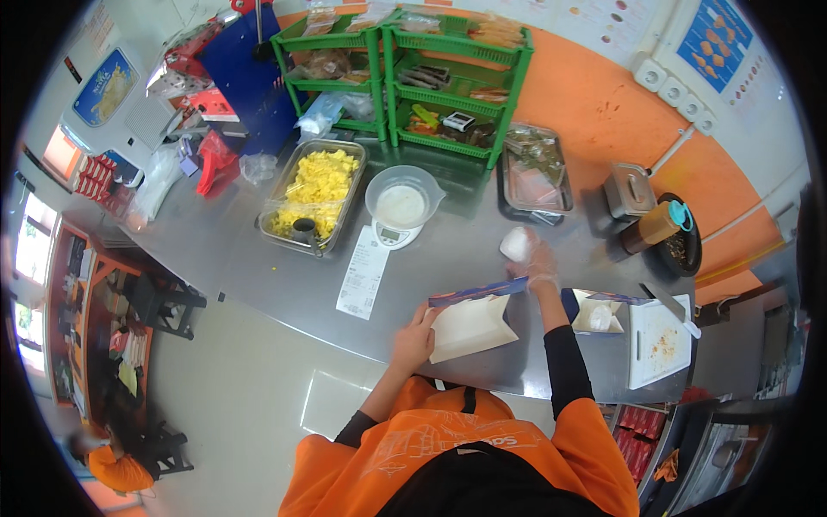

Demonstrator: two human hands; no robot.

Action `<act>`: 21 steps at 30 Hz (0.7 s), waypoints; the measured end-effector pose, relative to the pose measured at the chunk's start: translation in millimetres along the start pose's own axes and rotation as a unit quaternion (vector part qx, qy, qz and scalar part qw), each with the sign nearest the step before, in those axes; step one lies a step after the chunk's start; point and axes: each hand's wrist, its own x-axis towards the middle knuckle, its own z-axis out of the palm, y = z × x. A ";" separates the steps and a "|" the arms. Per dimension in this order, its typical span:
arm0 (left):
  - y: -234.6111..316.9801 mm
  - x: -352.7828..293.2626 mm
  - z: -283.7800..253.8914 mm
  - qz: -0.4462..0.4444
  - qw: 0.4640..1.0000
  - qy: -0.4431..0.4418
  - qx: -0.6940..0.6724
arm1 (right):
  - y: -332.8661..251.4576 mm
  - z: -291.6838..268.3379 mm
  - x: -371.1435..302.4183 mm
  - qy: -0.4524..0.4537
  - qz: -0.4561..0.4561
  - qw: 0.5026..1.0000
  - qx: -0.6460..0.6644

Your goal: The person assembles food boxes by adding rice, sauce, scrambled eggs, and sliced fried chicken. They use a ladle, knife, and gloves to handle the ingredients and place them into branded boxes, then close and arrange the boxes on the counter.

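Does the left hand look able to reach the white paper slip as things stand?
Probably yes: nothing visible blocks the path from the left hand to the white paper slip, though that hand holds the open carton.

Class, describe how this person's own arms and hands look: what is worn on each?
Wide orange sleeves over black undersleeves; the left undersleeve leaves more forearm bare. The right hand wears a thin, clear glove; no glove shows on the left hand.

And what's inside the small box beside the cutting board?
A rounded white bundle sits in the small box; whatever lies directly beneath it is covered and can't be seen.
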 end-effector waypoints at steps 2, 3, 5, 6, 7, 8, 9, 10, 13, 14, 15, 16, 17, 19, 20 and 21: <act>1.8 -2.6 -2.7 0.004 1.000 0.004 -0.016 | -2.7 9.4 10.6 0.017 0.006 1.000 0.000; 4.4 -4.2 -5.5 0.011 0.999 0.009 -0.040 | 1.4 15.5 14.2 0.033 -0.010 0.999 0.004; 5.1 -5.6 -6.6 0.012 0.998 0.008 -0.061 | 10.2 28.6 20.2 0.059 -0.044 0.997 0.018; 5.2 -2.5 -4.9 0.008 0.998 0.005 -0.059 | 10.1 28.8 24.8 0.072 -0.065 0.995 0.027; 4.7 -0.5 -2.9 0.005 0.998 0.001 -0.058 | 9.3 29.9 29.3 0.086 -0.084 0.992 0.037; 2.8 0.5 -0.2 0.007 0.998 0.001 -0.062 | 7.9 31.2 34.4 0.083 -0.085 0.992 0.030; 0.7 0.3 -0.2 0.008 0.998 0.000 -0.065 | 3.5 30.8 37.6 0.080 -0.085 0.993 0.024; -0.7 0.2 -0.2 0.010 0.998 -0.003 -0.068 | 0.2 29.8 40.0 0.076 -0.084 0.993 0.019; 6.1 3.8 -1.8 -0.025 0.998 -0.023 -0.045 | 2.8 24.6 45.8 0.079 -0.010 0.983 0.168; 5.0 4.5 -1.5 -0.017 0.998 -0.019 -0.053 | 11.6 22.7 43.0 0.069 0.033 0.929 0.362; 5.4 6.1 -1.9 -0.005 0.998 -0.017 -0.063 | 26.9 16.6 39.2 0.063 0.074 0.837 0.539; 6.2 11.3 -0.5 0.008 0.997 -0.010 -0.077 | 47.9 8.1 27.9 0.072 0.071 0.762 0.640; 6.6 15.5 -1.0 0.008 0.997 -0.015 -0.080 | 62.9 2.2 6.2 0.076 0.067 0.674 0.732; 2.6 13.4 -1.5 -0.025 0.996 -0.004 -0.089 | -0.9 -63.9 -60.5 0.040 0.038 0.561 0.826; 1.8 13.5 -2.1 -0.025 0.996 -0.006 -0.089 | -19.2 -81.2 -83.7 -0.030 0.015 0.587 0.809; 0.6 17.5 0.2 -0.021 0.996 -0.010 -0.089 | -32.4 -93.5 -101.0 -0.096 -0.008 0.608 0.788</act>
